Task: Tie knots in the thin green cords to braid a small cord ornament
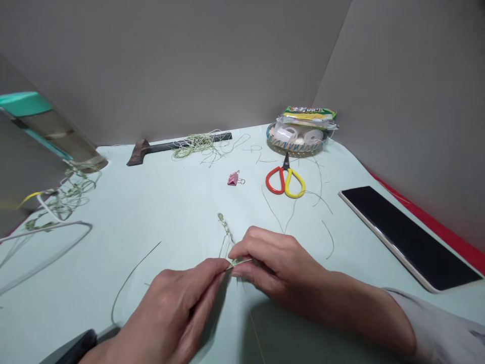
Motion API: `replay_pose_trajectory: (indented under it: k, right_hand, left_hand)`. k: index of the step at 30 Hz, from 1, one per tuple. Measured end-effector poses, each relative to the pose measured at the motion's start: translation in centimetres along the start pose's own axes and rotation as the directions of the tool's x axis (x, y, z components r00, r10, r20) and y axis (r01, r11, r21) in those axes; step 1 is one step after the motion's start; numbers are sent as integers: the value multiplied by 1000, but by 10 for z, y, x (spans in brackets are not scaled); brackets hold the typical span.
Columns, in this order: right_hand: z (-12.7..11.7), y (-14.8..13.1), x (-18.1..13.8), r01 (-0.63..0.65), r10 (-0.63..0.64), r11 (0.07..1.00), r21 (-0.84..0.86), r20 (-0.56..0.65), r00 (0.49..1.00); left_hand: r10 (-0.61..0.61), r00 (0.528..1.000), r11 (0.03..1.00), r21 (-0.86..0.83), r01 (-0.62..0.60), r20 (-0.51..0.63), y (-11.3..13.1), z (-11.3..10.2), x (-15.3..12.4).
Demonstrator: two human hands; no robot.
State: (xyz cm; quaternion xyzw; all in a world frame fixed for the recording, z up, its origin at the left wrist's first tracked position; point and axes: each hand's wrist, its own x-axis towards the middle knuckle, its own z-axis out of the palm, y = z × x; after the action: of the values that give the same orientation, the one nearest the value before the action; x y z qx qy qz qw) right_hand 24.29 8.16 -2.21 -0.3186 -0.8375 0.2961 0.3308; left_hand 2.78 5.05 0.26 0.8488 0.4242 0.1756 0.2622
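Green braid point(223, 223): just beyond your right hand point(278, 255), the nearer; long axis slants away leftward.
Left hand point(176, 296): fingers point(216, 265) pinching strands point(241, 262).
Right hand: fingers pinching them too.

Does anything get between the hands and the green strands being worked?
Nothing visible does: the left hand and right hand pinch the green strands directly. The pink binder clip and scissors lie farther back.

rough braid point(224, 223), glossy phone screen point(407, 236), matt tabletop point(182, 207)
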Motion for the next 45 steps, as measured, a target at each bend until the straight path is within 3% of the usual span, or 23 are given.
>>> replay_pose_trajectory:
  k: [10,17,24,33,39,45]
  right_hand:
    - [-2,3,2,-16,21,997,79,-54,998]
    - [-4,1,0,-56,58,996,71,-23,998]
    - [-1,1,1,-43,47,997,69,-57,997]
    - [-2,-1,-1,-28,31,997,78,-44,999]
    - [-5,-3,-1,-46,47,995,89,-10,999]
    - [-4,1,1,-31,33,996,81,-26,999]
  left_hand:
    - [-123,992,978,-167,127,33,-5,2,0]
    - [-176,984,974,-142,174,-2,-6,0,3]
    - [-109,994,987,-121,106,-21,-6,0,3]
    - [-174,984,974,-156,166,-40,-3,3,2]
    - [-87,995,987,-136,79,-53,-8,4,1]
    - [-142,990,976,-168,137,-17,-7,3,0]
